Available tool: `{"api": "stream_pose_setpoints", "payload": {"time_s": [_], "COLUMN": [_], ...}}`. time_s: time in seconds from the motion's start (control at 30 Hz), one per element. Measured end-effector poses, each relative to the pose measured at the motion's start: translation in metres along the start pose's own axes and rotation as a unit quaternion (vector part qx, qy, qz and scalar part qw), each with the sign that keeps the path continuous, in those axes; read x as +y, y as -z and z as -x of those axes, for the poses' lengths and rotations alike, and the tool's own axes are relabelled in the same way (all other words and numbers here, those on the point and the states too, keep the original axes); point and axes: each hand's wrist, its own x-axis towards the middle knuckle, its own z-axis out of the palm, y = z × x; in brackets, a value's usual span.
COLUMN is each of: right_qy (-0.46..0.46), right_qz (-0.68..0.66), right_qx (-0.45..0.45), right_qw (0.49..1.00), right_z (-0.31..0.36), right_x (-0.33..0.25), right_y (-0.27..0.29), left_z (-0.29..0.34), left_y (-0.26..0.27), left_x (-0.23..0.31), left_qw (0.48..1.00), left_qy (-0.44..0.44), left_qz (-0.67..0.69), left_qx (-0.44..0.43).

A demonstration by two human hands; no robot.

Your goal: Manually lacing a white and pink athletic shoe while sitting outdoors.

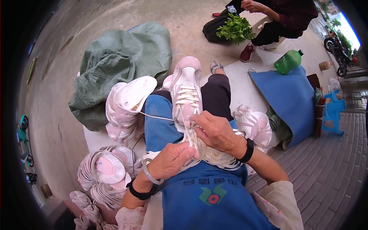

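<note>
Shoelaces (186, 133) in pinch of left hand (171, 160) and right hand (215, 132), lace heap (217, 155) beneath, shoe stacks (119, 109) alongside.

Hands (174, 159) (217, 132) apparently pinching pale laces (187, 132), pink-and-white shoe (188, 75), blue apron (184, 212)

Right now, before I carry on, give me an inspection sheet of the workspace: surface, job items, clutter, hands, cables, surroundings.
Surface: the lap, in a blue apron.
Job items: pink-and-white shoe, toe pointing away, laces crossing it; lace bundle on the lap.
Clutter: left pile of shoe parts; right pile of shoe parts.
Hands: left hand pinches the laces; right hand has fingers at them, grip unclear.
Cables: nothing seen, only a thin pale cord left of the shoe.
Surroundings: another person near leafy greens; green bottle on a blue sheet; blue stool; green tarp.
</note>
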Motion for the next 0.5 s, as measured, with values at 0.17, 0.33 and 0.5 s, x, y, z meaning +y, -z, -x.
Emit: {"api": "stream_pose_setpoints", "payload": {"time_s": [0.17, 0.33, 0.5], "right_qy": [0.088, 0.106, 0.065], "right_qz": [0.051, 0.092, 0.014], "right_qx": [-0.007, 0.04, -0.078], "right_qw": [0.995, 0.989, 0.995], "right_z": [0.006, 0.006, 0.019], "right_x": [-0.001, -0.006, -0.003], "right_y": [-0.018, -0.013, -0.022], "left_z": [-0.003, 0.009, 0.006], "left_y": [-0.008, 0.001, 0.003], "left_x": [0.0, -0.015, -0.008], "left_qw": [0.997, 0.988, 0.984], "left_qy": [0.028, 0.071, 0.125], "left_qz": [0.023, 0.098, 0.078], "left_qx": [-0.071, -0.092, -0.098]}}
